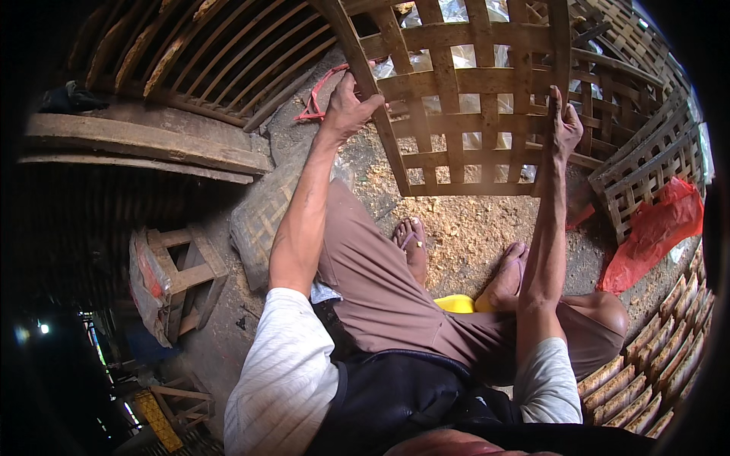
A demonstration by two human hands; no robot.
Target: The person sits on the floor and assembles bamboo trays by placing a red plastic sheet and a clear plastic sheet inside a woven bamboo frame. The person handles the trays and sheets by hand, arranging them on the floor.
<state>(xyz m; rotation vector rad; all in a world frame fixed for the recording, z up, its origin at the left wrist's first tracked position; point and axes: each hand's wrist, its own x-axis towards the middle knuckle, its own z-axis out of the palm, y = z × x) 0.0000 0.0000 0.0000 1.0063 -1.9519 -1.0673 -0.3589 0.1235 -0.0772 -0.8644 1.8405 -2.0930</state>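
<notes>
A woven bamboo lattice tray [449, 83] with a wooden rim is held up in front of me, tilted, above the floor. My left hand [351, 109] is closed round its left rim. On the right rim, my right hand [566, 128] grips with the thumb pointing up along the edge. Through the gaps between the slats, clear plastic shows behind the tray. Tan crumbs [464, 228] are scattered over the floor beneath it, around my sandalled feet.
More lattice trays [646, 182] lean at the right, beside a red plastic bag [658, 235]. Slatted racks stand at the upper left and lower right [646, 365]. A wooden stool [179, 281] sits to the left. Something yellow [456, 303] lies between my legs.
</notes>
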